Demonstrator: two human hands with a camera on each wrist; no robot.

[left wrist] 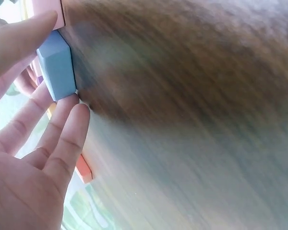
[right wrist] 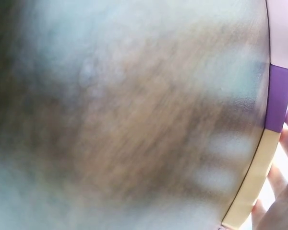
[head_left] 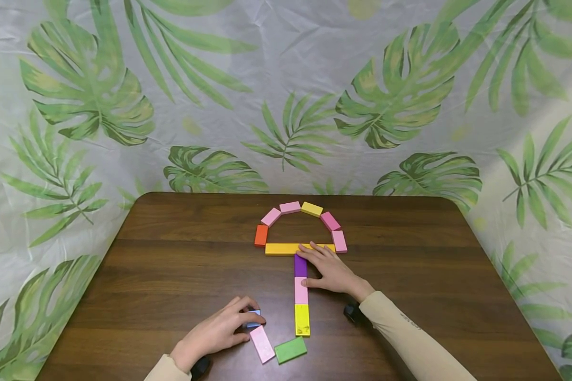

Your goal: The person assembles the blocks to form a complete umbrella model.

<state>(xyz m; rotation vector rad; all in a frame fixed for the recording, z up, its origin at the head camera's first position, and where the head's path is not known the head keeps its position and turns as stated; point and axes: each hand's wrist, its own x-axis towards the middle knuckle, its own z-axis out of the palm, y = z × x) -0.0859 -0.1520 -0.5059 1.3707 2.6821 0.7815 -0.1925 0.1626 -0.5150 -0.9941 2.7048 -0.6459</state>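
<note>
My left hand [head_left: 216,329] holds a light blue block [left wrist: 60,72] at the lower left, with its fingers bent around it. Touching or very close to that block is a light pink block [head_left: 262,344], and a green block [head_left: 291,350] follows to the right. My right hand [head_left: 334,272] rests with spread fingers on the long orange-yellow block [head_left: 281,249]. Its thumb touches the pink block [head_left: 301,291] of the upright row. In that row, a purple block [head_left: 301,265] is above and a yellow block [head_left: 302,319] below.
Above the long block, an arch runs through an orange-red block [head_left: 261,235], two pink blocks, a yellow block [head_left: 312,209] and more pink ones. Everything lies on a dark wooden table [head_left: 171,238]. A leaf-patterned cloth [head_left: 286,79] hangs behind it.
</note>
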